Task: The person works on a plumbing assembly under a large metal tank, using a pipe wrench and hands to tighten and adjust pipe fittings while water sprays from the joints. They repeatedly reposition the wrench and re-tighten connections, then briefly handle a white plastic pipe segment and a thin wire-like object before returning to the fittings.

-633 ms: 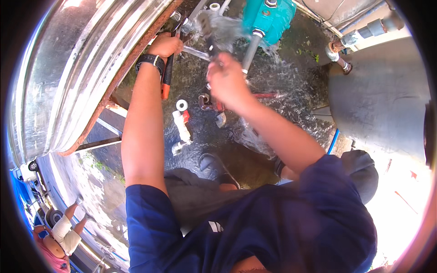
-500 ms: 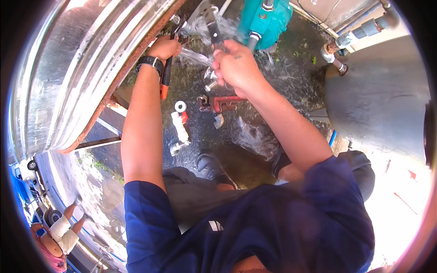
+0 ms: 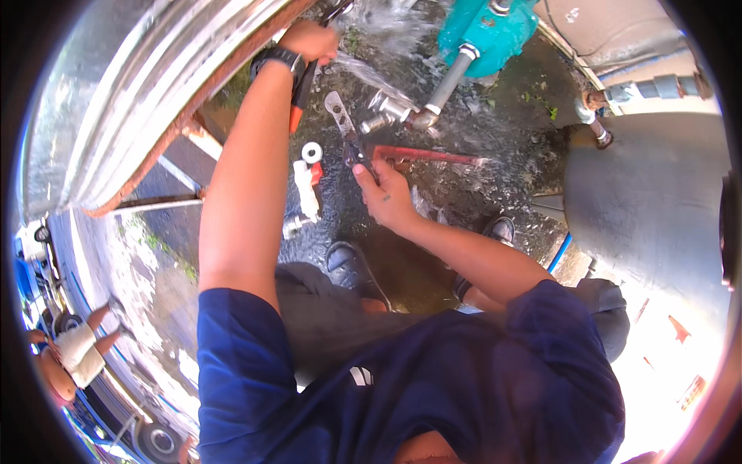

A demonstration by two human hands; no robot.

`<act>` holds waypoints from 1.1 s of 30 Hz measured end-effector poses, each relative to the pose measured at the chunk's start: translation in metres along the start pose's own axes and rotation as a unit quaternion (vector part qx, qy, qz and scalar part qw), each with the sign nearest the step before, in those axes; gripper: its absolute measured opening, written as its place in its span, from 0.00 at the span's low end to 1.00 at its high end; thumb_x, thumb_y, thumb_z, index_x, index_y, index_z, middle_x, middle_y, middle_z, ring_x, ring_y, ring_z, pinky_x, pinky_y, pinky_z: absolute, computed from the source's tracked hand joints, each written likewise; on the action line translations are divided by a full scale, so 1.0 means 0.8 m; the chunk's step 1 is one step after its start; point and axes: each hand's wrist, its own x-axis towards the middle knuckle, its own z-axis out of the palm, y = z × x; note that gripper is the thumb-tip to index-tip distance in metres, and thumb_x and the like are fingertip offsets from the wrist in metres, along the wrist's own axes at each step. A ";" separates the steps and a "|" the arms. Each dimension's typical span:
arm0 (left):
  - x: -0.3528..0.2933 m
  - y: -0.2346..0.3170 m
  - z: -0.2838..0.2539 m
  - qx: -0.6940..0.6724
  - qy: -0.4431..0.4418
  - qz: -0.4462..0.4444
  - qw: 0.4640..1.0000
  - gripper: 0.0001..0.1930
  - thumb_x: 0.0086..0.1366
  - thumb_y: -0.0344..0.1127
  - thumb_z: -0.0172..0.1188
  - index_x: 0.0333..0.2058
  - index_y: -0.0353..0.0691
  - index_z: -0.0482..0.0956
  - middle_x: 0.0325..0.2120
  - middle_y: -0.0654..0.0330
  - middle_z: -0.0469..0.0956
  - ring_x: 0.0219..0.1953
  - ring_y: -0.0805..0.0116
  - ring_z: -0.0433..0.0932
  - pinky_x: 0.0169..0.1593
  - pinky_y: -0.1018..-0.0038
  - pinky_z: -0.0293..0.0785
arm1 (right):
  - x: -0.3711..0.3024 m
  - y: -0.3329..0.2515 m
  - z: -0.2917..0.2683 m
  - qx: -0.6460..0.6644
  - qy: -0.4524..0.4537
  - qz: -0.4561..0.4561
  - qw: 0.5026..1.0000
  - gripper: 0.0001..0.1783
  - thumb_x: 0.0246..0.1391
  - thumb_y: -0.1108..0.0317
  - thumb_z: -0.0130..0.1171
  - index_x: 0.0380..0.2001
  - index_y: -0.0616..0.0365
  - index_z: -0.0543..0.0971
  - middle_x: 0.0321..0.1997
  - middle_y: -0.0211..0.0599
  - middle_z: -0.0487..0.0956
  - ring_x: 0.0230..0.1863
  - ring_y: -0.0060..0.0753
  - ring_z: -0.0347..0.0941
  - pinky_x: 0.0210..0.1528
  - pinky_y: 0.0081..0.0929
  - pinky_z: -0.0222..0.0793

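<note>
My left hand is closed round a tool with a black and orange handle, beside the rusty edge of the metal sheet. The tool's working end is mostly hidden at the top rim. My right hand grips a flat metal tool with holes, its pale end pointing up and left. Just beyond that hand, a red pipe wrench lies on the wet ground. A white valve with a red handle lies left of my right hand, with a white ring at its far end.
A teal pump stands at the far side, its grey pipe running to an elbow fitting. Water sprays across the ground there. A big grey tank is on the right; corrugated metal on the left. A person is farther off.
My right hand has come down and nearer with the flat metal tool, away from the pipe fittings. The left hand still holds its tool. The view has shifted somewhat.
</note>
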 end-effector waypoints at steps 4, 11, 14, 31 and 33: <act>-0.010 -0.006 0.009 0.200 0.261 0.095 0.940 0.21 0.64 0.47 0.57 0.35 0.31 0.84 0.32 0.37 0.83 0.35 0.43 0.85 0.42 0.51 0.80 | -0.002 0.054 -0.013 -0.069 -0.014 -0.006 0.997 0.22 0.64 0.49 0.60 0.40 0.61 0.78 0.21 0.43 0.77 0.22 0.38 0.74 0.30 0.37 0.69; -0.116 0.051 0.039 0.351 0.339 -0.059 0.871 0.16 0.58 0.35 0.58 0.41 0.33 0.84 0.34 0.44 0.84 0.36 0.42 0.84 0.40 0.56 0.81 | 0.007 0.096 -0.014 -0.165 -0.035 -0.014 0.986 0.24 0.61 0.48 0.62 0.37 0.62 0.77 0.22 0.45 0.78 0.24 0.47 0.78 0.30 0.41 0.70; -0.211 0.053 0.042 0.239 0.435 0.122 0.860 0.20 0.58 0.37 0.60 0.47 0.34 0.82 0.39 0.42 0.82 0.48 0.45 0.81 0.48 0.61 0.79 | 0.012 0.098 -0.012 -0.157 -0.047 -0.021 0.986 0.25 0.61 0.47 0.63 0.36 0.63 0.77 0.22 0.47 0.78 0.25 0.49 0.78 0.31 0.41 0.71; -0.252 -0.188 0.265 -0.188 0.061 -0.021 0.980 0.21 0.66 0.50 0.65 0.34 0.32 0.81 0.26 0.55 0.81 0.26 0.63 0.83 0.29 0.70 0.79 | 0.025 0.073 -0.020 -0.436 -0.223 0.025 0.871 0.25 0.58 0.52 0.63 0.44 0.66 0.77 0.32 0.54 0.83 0.34 0.60 0.81 0.41 0.49 0.78; -0.222 -0.188 0.293 -0.354 -0.073 -0.193 0.912 0.24 0.67 0.53 0.64 0.37 0.31 0.81 0.28 0.57 0.82 0.27 0.66 0.83 0.28 0.72 0.80 | 0.034 0.059 -0.012 -0.480 -0.289 0.022 0.828 0.25 0.58 0.53 0.63 0.44 0.68 0.78 0.33 0.54 0.83 0.34 0.59 0.82 0.42 0.49 0.79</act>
